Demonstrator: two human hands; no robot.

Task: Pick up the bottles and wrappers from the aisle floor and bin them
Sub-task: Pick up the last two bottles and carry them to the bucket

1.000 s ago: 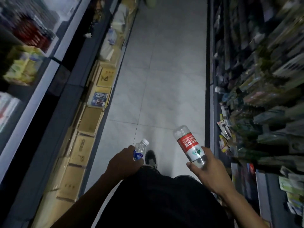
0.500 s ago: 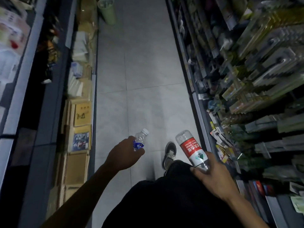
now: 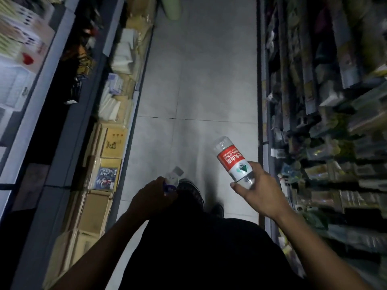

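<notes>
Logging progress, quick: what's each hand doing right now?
Left hand: holding the small bottle.
Right hand: holding the red-label bottle.

The red label [image 3: 230, 159] on the clear bottle [image 3: 232, 161] reads "农夫山泉" and "NONGFU SPRING". Print on the shelf boxes is too blurred to read.

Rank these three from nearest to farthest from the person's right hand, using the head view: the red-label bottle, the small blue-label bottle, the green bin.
1. Red-label bottle: gripped in the right hand itself.
2. Small blue-label bottle: to the left, held in the left hand.
3. Green bin: far up the aisle, at the top edge.
</notes>
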